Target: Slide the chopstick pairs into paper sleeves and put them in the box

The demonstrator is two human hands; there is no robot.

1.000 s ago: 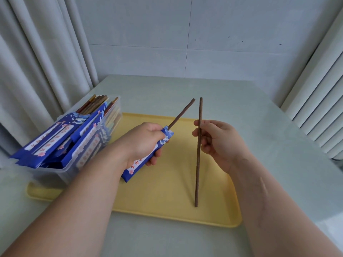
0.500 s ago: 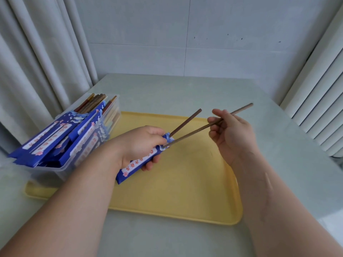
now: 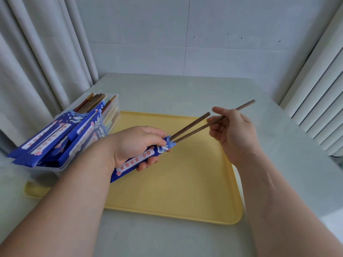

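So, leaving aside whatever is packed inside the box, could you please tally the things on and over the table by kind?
Brown chopsticks: 2
Blue paper sleeve: 1
Yellow tray: 1
Clear plastic box: 1
Total: 5

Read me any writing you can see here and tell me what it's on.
"欢迎光临": white label on the blue paper sleeve held by the left hand; the two red-circled characters after it are too small to read.
Labels on the sleeves in the box: too blurred to read.
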